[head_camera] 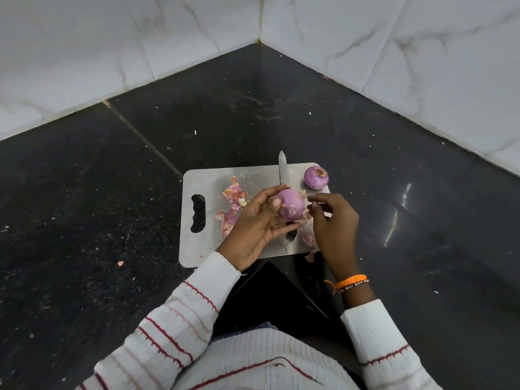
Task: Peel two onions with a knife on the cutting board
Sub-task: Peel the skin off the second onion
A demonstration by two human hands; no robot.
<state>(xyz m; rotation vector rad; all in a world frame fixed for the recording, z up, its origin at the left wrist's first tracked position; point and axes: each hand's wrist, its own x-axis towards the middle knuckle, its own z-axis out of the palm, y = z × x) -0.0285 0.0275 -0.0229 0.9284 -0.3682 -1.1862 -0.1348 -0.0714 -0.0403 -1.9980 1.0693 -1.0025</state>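
Observation:
A steel cutting board (208, 175) lies on the dark counter. My left hand (257, 220) holds a purple onion (291, 205) above the board, fingers and thumb curled round it. My right hand (334, 220) hovers just right of that onion with fingertips near its side; whether they pinch a bit of skin is unclear. A second purple onion (316, 177) sits on the board's far right corner. The knife (283, 168) lies on the board with its blade pointing away; its dark handle is mostly hidden under my left hand and the held onion.
Pink onion skins (233, 194) lie scattered on the board's middle, and more skins (309, 256) lie at its near right edge. The black counter (112, 192) meets white tiled walls (394, 52) in a corner behind the board. Small crumbs dot the counter.

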